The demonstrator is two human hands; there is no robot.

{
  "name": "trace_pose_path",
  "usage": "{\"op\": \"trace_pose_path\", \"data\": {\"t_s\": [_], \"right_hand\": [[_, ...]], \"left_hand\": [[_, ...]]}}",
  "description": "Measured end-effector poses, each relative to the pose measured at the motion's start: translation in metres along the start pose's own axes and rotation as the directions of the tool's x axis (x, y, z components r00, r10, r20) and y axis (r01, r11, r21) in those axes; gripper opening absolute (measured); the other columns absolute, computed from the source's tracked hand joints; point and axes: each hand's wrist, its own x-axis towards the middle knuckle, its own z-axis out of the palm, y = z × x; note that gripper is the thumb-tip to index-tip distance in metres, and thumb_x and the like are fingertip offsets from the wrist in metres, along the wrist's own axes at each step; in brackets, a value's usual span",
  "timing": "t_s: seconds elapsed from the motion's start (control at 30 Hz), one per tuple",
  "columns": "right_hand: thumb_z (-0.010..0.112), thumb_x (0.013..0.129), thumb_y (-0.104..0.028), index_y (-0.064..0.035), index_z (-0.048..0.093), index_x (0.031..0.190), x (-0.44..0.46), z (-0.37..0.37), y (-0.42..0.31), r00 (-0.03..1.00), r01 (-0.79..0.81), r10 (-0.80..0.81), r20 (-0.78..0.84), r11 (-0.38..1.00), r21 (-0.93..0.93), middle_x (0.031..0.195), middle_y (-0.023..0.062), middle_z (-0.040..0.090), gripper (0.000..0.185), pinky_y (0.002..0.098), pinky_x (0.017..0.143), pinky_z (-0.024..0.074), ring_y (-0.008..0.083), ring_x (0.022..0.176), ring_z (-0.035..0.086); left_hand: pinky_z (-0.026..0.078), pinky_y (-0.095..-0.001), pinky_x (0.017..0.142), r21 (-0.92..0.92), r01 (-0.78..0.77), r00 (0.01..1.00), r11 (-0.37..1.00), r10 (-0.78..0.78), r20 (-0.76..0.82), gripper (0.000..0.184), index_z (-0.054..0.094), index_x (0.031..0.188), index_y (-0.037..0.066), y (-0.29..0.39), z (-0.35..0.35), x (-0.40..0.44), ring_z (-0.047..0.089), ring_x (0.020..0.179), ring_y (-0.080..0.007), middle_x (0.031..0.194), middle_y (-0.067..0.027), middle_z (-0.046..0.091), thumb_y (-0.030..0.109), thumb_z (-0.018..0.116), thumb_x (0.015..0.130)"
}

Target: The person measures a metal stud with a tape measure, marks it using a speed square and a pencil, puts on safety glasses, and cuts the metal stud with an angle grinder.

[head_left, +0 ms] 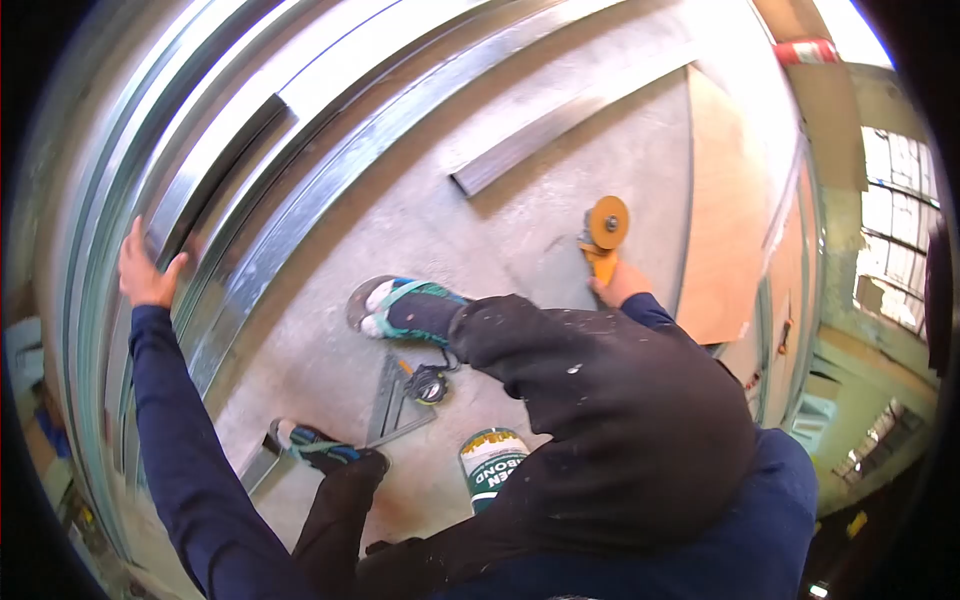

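Observation:
On the right, my right hand (622, 286) is wrapped round the body of a yellow angle grinder (602, 250), its orange disc facing up above the concrete floor. My left hand (148, 268) reaches out at the far left with thumb and fingers apart. It rests against the near end of a dark metal tube (215, 175), which lies among long shiny metal tubes (330, 185). A shorter rectangular tube (560, 128) lies apart on the floor, ahead of the grinder.
By my sandalled feet lie a tape measure (428, 385) and a triangular square (388, 400). A labelled can (492, 464) stands beside my leg. A plywood sheet (722, 210) lies to the right, with a red cylinder (805, 52) farther off and a barred window (893, 230) beyond.

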Motion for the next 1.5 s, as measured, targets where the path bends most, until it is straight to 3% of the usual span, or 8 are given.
{"op": "trace_pose_path", "data": {"t_s": [0.1,0.17,0.27,0.4,0.7,1.03,1.23,1.5], "right_hand": [[0.073,0.081,-0.05,-0.0004,0.072,0.105,-0.003,-0.03,-0.021,0.94,0.284,-0.228,0.255,0.936,-0.21,0.105,0.0249,0.072,0.055,0.045,0.089,0.0562,0.0377,0.101,0.07],[0.07,0.083,-0.045,-0.001,0.075,0.095,-0.02,-0.076,-0.073,0.886,0.457,-0.423,0.188,0.863,-0.213,0.099,0.0251,0.072,0.046,0.0466,0.085,0.0573,0.0396,0.095,0.071],[0.064,0.083,-0.02,-0.0046,0.065,0.087,0.007,-0.11,-0.122,0.659,0.636,-0.7,-0.274,0.714,-0.293,0.076,0.0204,0.07,0.016,0.0503,0.067,0.0569,0.0389,0.074,0.071],[0.063,0.084,-0.007,-0.0093,0.057,0.123,0.069,-0.141,-0.168,0.527,0.501,-0.774,-0.35,0.616,-0.608,0.115,0.0192,0.058,0.039,0.0446,0.086,0.0545,0.034,0.109,0.061],[0.069,0.084,-0.015,-0.0147,0.068,0.108,0.118,-0.156,-0.203,0.536,0.451,-0.837,-0.11,0.394,-0.801,0.113,0.0074,0.066,0.024,0.0529,0.11,0.0373,0.0268,0.112,0.063],[0.075,0.08,-0.022,-0.009,0.049,0.141,-0.071,-0.048,-0.346,-0.148,0.969,-0.974,-0.173,-0.107,-0.222,0.134,0.017,0.056,0.067,0.0477,0.112,0.0385,0.0365,0.129,0.051],[0.085,0.069,-0.015,-0.0181,0.032,0.154,0.005,-0.091,-0.302,0.244,0.831,-0.965,-0.098,0.26,-0.493,0.149,0.014,0.042,0.101,0.0512,0.118,0.0297,0.0368,0.14,0.038],[0.078,0.08,-0.02,-0.0162,0.054,0.137,0.025,-0.11,-0.312,0.367,0.649,-0.925,-0.096,0.329,-0.686,0.136,0.0048,0.058,0.062,0.0513,0.118,0.0249,0.0224,0.135,0.047]], "left_hand": [[0.039,-0.0473,0.109,-0.249,-0.255,0.961,0.934,0.217,-0.173,0.082,0.047,0.147,0.011,0.04,-0.031,-0.035,0.051,0.131,-0.0336,0.141,-0.015,0.055,0.027,0.084,0.076],[0.038,-0.0451,0.109,-0.572,-0.166,0.897,0.804,0.364,0.252,0.074,0.053,0.141,0.007,0.051,-0.066,-0.08,0.054,0.128,-0.0344,0.136,-0.0162,0.059,0.024,0.084,0.076],[0.041,-0.0432,0.102,-0.381,-0.306,0.551,0.872,0.489,0.676,0.07,0.058,0.134,0.008,0.063,-0.148,-0.155,0.057,0.119,-0.0339,0.128,-0.016,0.063,0.031,0.085,0.074],[0.041,-0.0436,0.102,-0.175,-0.221,0.389,0.959,0.251,0.887,0.074,0.058,0.134,0.007,0.084,-0.255,-0.239,0.056,0.119,-0.0347,0.127,-0.0163,0.061,0.037,0.085,0.072],[0.045,-0.046,0.096,-0.174,0.279,0.636,0.944,-0.046,0.77,0.066,0.055,0.136,0.005,0.117,-0.339,-0.308,0.058,0.113,-0.0387,0.127,-0.0183,0.06,0.031,0.079,0.081],[0.045,-0.0433,0.094,-0.232,0.223,0.653,0.947,0.032,0.757,0.071,0.053,0.14,0.006,0.132,-0.353,-0.292,0.058,0.106,-0.0356,0.124,-0.0152,0.06,0.028,0.08,0.077],[0.045,-0.0422,0.085,-0.332,0.139,0.764,0.933,0.112,0.635,0.065,0.059,0.132,0.003,0.127,-0.35,-0.291,0.059,0.096,-0.035,0.116,-0.0143,0.063,0.03,0.08,0.076],[0.038,-0.0302,0.056,-0.582,-0.055,0.973,0.811,0.175,0.152,0.042,0.073,0.109,0.008,0.121,-0.365,-0.289,0.06,0.064,-0.0165,0.083,-0.0056,0.067,0.033,0.082,0.077]]}}
